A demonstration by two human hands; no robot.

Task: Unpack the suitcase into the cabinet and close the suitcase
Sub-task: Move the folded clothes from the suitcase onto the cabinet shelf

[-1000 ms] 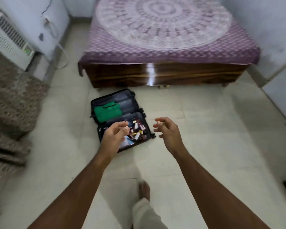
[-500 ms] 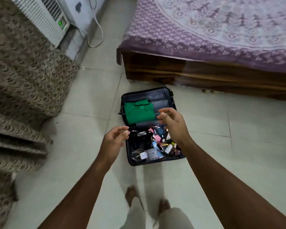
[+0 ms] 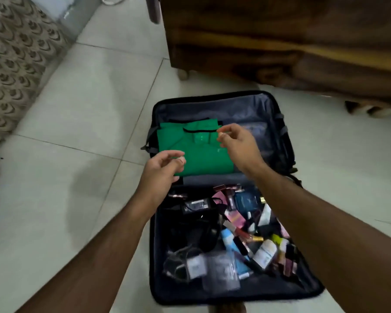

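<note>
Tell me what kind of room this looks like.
Probably a bedroom. A low wooden bed frame stands on a pale tiled floor, and an open suitcase holding a folded green shirt lies beside it.

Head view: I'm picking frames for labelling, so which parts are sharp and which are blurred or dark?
Head view: the green shirt and both hands, left hand and right hand, read fairly sharp; the small items in the suitcase's near half are motion-smeared; the wooden bed frame is dim and soft; wide-angle bending at edges.
</note>
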